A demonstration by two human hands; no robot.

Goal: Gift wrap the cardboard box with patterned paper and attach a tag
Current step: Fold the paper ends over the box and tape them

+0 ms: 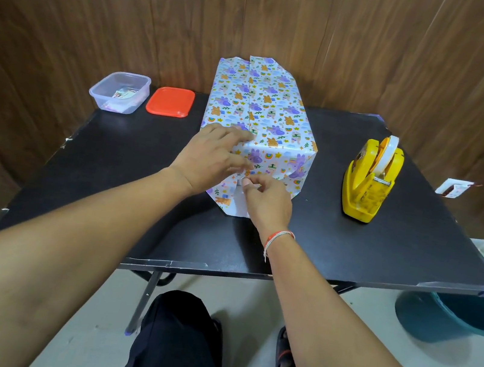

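Note:
The box (264, 114) stands in the middle of the black table (128, 171), covered in white paper printed with purple and orange animals. A seam runs along its top. Its near end faces me, with a paper flap (239, 205) lying on the table below it. My left hand (216, 157) lies with straight fingers on the near top edge and the folded end paper. My right hand (266, 200) is lower, its thumb and fingers pinching what looks like a small piece of clear tape against the flap. The box's far end shows paper standing up, unfolded.
A yellow tape dispenser (371, 178) stands to the right of the box. At the back left sit a clear plastic tub (120, 91) with small items inside and its red lid (170, 101). A teal bucket (451, 315) stands on the floor at the right.

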